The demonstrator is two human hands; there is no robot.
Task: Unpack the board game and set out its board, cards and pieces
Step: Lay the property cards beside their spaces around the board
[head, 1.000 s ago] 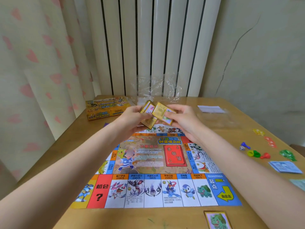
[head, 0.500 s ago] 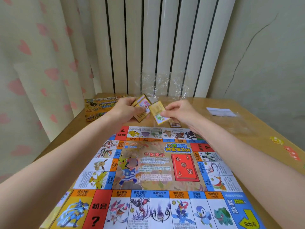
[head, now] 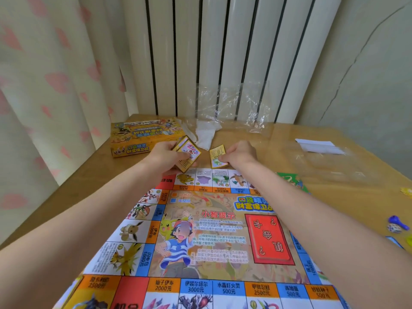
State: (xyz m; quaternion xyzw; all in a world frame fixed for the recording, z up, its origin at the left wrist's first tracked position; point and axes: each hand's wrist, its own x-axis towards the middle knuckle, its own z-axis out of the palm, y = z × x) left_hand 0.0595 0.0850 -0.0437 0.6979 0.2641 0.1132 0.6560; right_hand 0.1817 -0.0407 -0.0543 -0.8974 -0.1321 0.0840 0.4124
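The left hand (head: 166,156) grips a stack of cards (head: 186,153) just beyond the board's (head: 200,237) far edge; the right hand (head: 239,153) pinches one card (head: 218,156) there. The box (head: 142,136) lies beyond the board, left.

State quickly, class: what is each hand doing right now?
Left hand: fingers grip the stack of cards.
Right hand: fingers pinch a single card.

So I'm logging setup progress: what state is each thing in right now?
Board: unfolded flat on the table.
Card stack: held in left hand.
Single card: pinched by right hand, at the board's far edge.
Box: lying closed.
Plastic wrap: torn open, empty.
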